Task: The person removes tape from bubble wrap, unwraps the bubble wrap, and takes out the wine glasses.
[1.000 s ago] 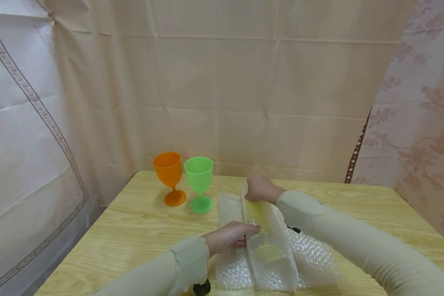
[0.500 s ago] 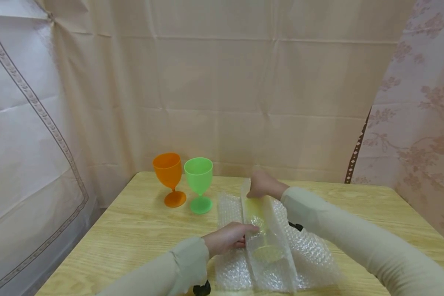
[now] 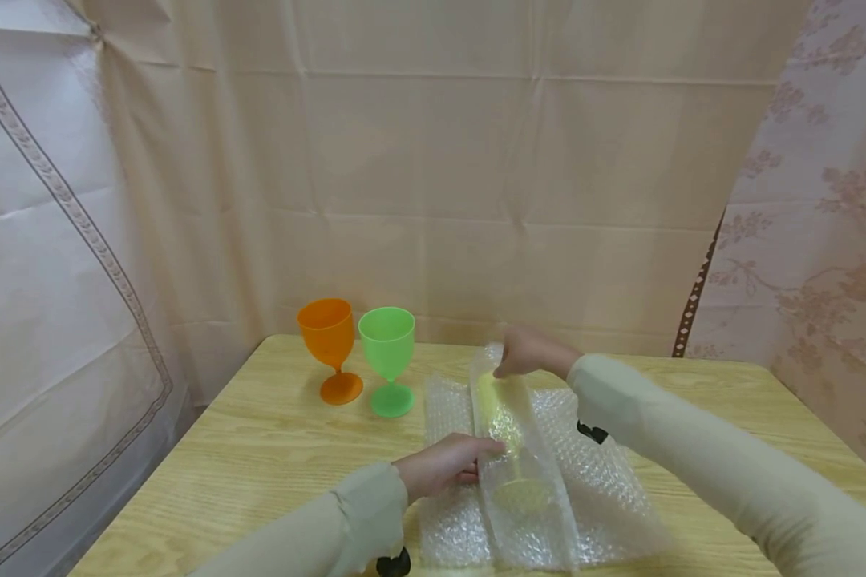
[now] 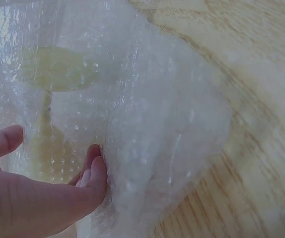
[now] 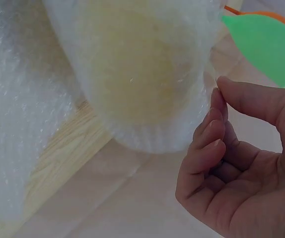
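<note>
A yellow goblet (image 3: 523, 494) lies inside a sheet of bubble wrap (image 3: 606, 489), its foot toward me and its bowl away, seen only through the plastic. My left hand (image 3: 446, 463) grips the wrapped goblet from the left, thumb on top; in the left wrist view, its thumb and fingers (image 4: 99, 176) lie on either side of the bundle. At the far end, my right hand (image 3: 530, 351) pinches the wrap's edge between thumb and forefinger, beside the bowl end. The right wrist view shows the other fingers (image 5: 207, 156) curled inward.
An orange goblet (image 3: 329, 344) and a green goblet (image 3: 388, 357) stand upright at the back of the wooden table (image 3: 289, 449), left of the wrap. Loose bubble wrap spreads to both sides of the bundle. Beige curtain (image 3: 433, 176) hangs behind.
My right hand has shifted to the right along the far end of the wrap, exposing more of the bundle's top. The left hand has stayed in place.
</note>
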Motion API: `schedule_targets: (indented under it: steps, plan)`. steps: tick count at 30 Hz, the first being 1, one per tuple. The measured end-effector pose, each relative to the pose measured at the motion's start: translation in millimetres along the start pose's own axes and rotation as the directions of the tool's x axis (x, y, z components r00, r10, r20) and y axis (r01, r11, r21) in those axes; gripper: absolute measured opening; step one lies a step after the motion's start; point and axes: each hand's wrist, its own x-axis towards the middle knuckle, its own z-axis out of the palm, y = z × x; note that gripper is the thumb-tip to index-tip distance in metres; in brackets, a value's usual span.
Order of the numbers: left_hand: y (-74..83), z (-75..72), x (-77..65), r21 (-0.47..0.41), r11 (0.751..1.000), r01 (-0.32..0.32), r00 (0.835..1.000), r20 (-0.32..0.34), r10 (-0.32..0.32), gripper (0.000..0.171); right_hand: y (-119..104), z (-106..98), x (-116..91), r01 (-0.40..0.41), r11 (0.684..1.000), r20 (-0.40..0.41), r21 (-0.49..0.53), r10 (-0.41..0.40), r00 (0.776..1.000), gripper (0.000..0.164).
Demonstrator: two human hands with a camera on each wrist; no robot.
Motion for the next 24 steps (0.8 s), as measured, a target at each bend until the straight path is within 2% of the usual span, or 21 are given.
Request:
schedule_targets:
  steps: [3,7,8,11,14,19,24]
  plan:
    - [-0.7,0.3,0.2,0.002,1.000,0.002,1.000,-0.008,-0.002,0.038,6,-2,-4,0.002,0.999,0.018,0.052,-0.003,1.000,0.049]
    - [-1.5,0.3,0.4,0.008,1.000,-0.003,1.000,-0.007,0.003,0.038,15,-6,-11,-0.051,0.994,0.065,0.094,0.045,0.997,0.020]
    - [-1.8,0.1,0.5,0.008,1.000,-0.005,1.000,-0.004,0.005,0.038,18,-6,-13,-0.055,0.991,0.077,0.121,0.046,0.996,0.019]
    - [-2.9,-0.7,1.2,0.003,1.000,-0.008,1.000,0.005,0.008,0.038,29,-7,-18,-0.095,0.976,0.112,0.194,0.074,0.991,0.035]
    - [-3.7,-1.8,1.5,-0.005,1.000,-0.006,1.000,0.017,0.006,0.037,41,-7,-24,-0.103,0.965,0.119,0.240,0.076,0.990,0.040]
    - [-4.0,-2.5,0.9,-0.015,1.000,-0.015,0.999,0.028,0.016,0.036,61,-10,-34,-0.140,0.966,0.127,0.217,0.114,0.985,0.044]
    - [-2.6,-2.4,-0.3,-0.015,1.000,-0.019,0.999,0.031,0.019,0.036,85,-14,-45,-0.181,0.961,0.129,0.208,0.157,0.979,0.041]
